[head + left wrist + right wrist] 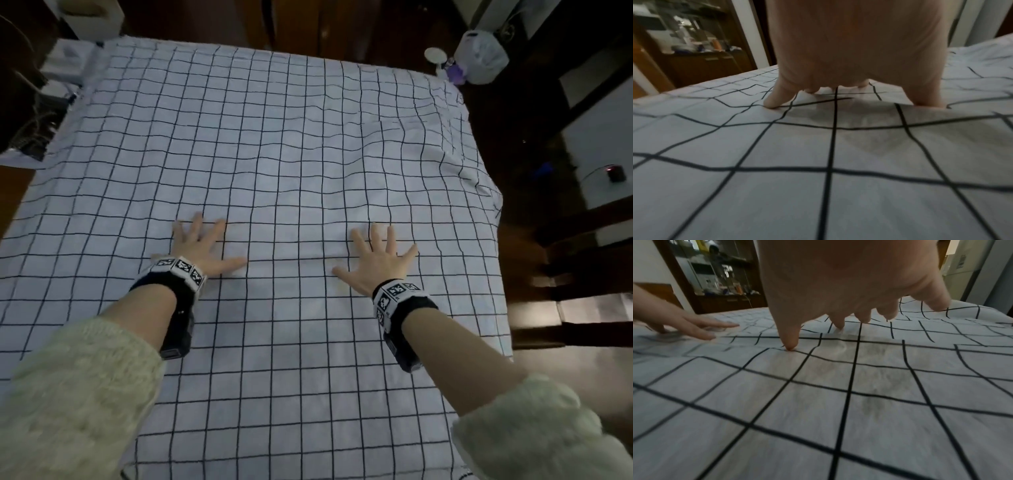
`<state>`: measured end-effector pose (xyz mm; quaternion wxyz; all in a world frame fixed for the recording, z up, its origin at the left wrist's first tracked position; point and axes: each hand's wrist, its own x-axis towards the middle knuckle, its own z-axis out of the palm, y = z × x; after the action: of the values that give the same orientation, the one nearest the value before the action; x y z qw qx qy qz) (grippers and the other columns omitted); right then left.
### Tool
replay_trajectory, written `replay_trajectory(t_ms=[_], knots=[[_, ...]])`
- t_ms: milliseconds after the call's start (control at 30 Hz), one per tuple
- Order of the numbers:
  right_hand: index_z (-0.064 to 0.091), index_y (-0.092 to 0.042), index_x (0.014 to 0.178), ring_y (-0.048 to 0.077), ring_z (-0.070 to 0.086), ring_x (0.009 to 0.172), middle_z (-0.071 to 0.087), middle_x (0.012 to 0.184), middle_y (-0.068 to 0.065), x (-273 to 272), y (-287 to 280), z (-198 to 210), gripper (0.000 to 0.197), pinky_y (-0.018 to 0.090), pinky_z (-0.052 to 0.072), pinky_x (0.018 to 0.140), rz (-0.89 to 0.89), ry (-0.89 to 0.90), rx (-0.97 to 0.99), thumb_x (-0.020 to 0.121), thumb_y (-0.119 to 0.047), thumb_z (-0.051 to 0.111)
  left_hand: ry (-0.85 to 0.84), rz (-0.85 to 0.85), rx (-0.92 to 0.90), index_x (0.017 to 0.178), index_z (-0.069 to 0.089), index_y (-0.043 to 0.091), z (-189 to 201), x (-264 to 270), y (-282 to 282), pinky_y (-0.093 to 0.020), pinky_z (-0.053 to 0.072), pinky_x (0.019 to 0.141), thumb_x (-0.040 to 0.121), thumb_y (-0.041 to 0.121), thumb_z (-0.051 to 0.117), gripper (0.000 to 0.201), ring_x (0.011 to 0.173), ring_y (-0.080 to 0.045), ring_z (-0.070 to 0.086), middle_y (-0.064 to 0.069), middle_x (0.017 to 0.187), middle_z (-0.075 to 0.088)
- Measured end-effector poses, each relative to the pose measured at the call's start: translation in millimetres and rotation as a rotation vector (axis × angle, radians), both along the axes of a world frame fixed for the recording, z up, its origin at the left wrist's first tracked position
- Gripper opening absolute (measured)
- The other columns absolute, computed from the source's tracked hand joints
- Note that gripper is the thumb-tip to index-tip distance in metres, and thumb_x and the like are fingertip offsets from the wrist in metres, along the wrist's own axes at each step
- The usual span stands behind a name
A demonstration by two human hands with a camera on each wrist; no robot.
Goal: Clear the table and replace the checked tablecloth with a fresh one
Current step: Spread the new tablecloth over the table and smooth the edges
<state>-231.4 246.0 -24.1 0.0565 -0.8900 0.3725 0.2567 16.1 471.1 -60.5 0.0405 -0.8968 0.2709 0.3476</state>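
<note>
A white tablecloth with a thin black check (274, 154) covers the whole table top, with ripples toward its right side. My left hand (202, 243) lies flat on it left of centre, fingers spread. My right hand (380, 253) lies flat a little to the right, fingers spread too. In the left wrist view the left hand (849, 56) presses fingertips into the tablecloth (818, 186). The right wrist view shows the right hand (838, 288) with its thumb tip on the tablecloth (818, 418), and the left hand (694, 327) lies flat at the left.
A white plastic bag (481, 58) and a small white round thing sit off the table's far right corner. White boxes (68, 61) stand off the far left corner. Dark wooden furniture rises to the right. A cluttered cabinet (694, 40) stands behind the table.
</note>
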Motion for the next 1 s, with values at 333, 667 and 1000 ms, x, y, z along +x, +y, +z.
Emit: replay_trajectory(t_ms=[333,667,1000], knots=[[-0.002,-0.043,0.15,0.034,-0.008,0.147,-0.013,0.16,-0.011,44.5,74.0,-6.4,0.092,0.074,0.018,0.103,-0.064,-0.02,0.187,0.079,-0.076,0.046,-0.024,0.051,0.032,0.15,-0.007,0.042,14.8,28.4,76.9,-0.055,-0.002,0.117,0.065,0.086,0.049,0.11,0.141,-0.045,-0.019,-0.001,0.158,-0.02],[-0.006,-0.053,0.144,0.035,-0.006,0.147,-0.015,0.159,-0.015,50.1,77.0,-4.1,0.099,0.075,0.013,0.103,-0.173,0.049,0.152,0.067,-0.085,0.047,0.023,0.057,0.009,0.141,-0.013,0.056,17.3,36.0,78.8,-0.079,0.011,0.1,0.043,0.099,0.042,0.12,0.14,-0.042,-0.022,0.014,0.154,-0.027],[-0.007,-0.045,0.149,0.024,-0.009,0.149,-0.013,0.161,-0.01,54.0,21.9,-5.4,0.093,0.069,0.006,0.111,-0.126,0.004,0.089,0.08,-0.075,0.046,0.046,-0.011,-0.014,0.141,-0.012,0.057,22.0,52.5,1.4,-0.084,0.012,0.093,0.052,0.093,0.049,0.114,0.142,-0.037,-0.023,0.016,0.154,-0.027]])
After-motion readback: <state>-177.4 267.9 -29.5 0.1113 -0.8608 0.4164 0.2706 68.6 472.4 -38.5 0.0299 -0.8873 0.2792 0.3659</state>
